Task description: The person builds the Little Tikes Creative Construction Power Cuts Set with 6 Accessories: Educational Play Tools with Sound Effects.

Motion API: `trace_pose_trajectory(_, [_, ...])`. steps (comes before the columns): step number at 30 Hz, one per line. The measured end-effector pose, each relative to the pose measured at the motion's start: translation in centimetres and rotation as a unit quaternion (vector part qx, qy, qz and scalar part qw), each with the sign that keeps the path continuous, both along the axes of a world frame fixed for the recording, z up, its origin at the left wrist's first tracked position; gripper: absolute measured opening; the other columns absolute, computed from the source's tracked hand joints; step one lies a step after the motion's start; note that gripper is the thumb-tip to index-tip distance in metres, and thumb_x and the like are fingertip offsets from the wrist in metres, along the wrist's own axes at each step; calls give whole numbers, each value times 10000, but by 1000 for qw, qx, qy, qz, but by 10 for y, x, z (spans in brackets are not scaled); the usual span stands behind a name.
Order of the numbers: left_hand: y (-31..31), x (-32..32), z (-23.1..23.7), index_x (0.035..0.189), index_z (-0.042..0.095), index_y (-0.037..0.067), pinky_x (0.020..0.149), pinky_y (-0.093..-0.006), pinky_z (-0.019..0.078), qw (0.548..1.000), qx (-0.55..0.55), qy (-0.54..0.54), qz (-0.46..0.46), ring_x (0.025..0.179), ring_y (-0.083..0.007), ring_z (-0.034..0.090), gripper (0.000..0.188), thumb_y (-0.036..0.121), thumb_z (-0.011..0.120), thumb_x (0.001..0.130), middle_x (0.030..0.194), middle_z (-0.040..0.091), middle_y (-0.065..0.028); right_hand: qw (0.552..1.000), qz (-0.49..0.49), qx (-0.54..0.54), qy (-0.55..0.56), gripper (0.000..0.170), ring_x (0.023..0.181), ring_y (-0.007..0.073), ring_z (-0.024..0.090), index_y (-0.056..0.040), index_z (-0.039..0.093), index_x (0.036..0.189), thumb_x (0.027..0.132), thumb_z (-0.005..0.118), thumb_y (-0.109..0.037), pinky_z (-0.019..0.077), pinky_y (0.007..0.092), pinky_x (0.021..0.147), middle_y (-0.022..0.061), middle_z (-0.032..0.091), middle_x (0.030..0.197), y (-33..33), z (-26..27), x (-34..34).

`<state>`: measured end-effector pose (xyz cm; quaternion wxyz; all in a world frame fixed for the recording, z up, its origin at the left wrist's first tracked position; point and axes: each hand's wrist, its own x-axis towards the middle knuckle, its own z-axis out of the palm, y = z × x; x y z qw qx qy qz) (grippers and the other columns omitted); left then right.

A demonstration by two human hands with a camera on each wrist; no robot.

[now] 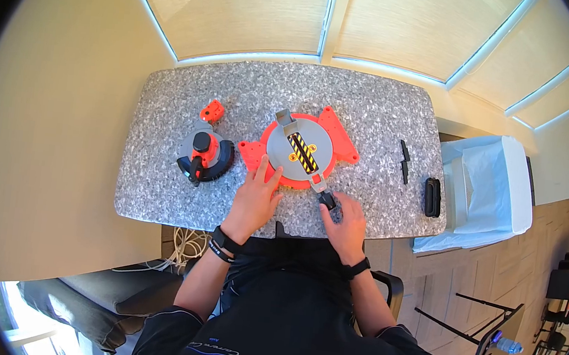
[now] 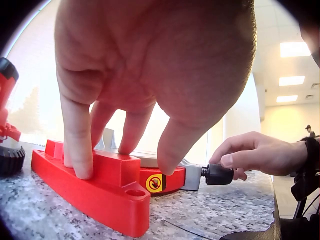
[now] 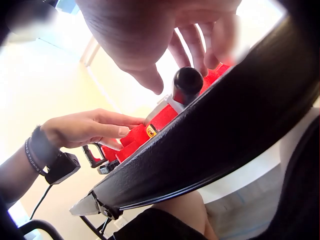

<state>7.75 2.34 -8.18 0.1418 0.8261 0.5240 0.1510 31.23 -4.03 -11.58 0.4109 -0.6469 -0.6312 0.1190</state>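
The round grey turntable (image 1: 279, 150) with a yellow-and-black striped strip sits in a red base (image 2: 107, 185) on the speckled table. My left hand (image 1: 254, 202) rests with spread, fairly straight fingers on the base's left front part; in the left wrist view its fingertips press on the red plastic. At the front end of the turntable's grey arm is a black knob (image 2: 219, 174). My right hand (image 1: 346, 229) has thumb and fingers curved round this knob (image 3: 187, 84); a small gap shows beside the thumb in the right wrist view.
A red-and-grey saw unit with black guard (image 1: 215, 163) stands on the left of the table (image 1: 190, 84). Thin black pieces (image 1: 404, 162) and a black oblong part (image 1: 432, 197) lie at the right. A lined bin (image 1: 492, 185) stands beyond the right edge.
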Motion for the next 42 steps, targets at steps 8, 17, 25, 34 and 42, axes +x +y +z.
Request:
trace_pose_trajectory(8, [0,-1,-1,1484,531,69,1024,-472,530,1000,11,10,-6,1284,-438,523,648,202,755,891,1585,360,-282,999,20,22,-33,378,1078,361,649,-39,643,1085,786,856,-126,544,426,912,150,659,1143,4,-7,-2])
trace_pose_trajectory(17, [0,0,1,1481,535,69,1013,-472,537,1000,10,6,-5,1280,-434,529,645,202,756,889,1580,365,-289,999,17,35,-32,261,943,345,632,-42,653,1041,839,795,-129,530,440,800,127,683,1012,5,-3,0])
trace_pose_trajectory(25, [0,1,2,1480,546,82,1054,-501,493,1000,-2,-12,2,1276,-465,532,631,203,750,896,1567,385,-300,999,3,16,-28,240,878,326,632,-30,683,1054,867,782,-143,529,428,771,121,713,969,1,-7,2])
trace_pose_trajectory(34, [-1,2,4,1470,556,78,1038,-492,507,1000,-6,-7,8,1272,-459,539,628,201,759,888,1574,379,-296,998,7,41,-46,360,1010,346,642,-40,655,1089,801,846,-141,536,428,869,142,679,1119,3,-2,-1])
trace_pose_trajectory(42, [-1,0,3,1478,544,75,1027,-484,520,1000,2,-8,-1,1276,-455,531,642,203,761,888,1581,368,-292,999,17,35,-28,317,1003,351,626,-36,633,1028,791,833,-102,531,429,848,132,654,1095,5,-5,-3])
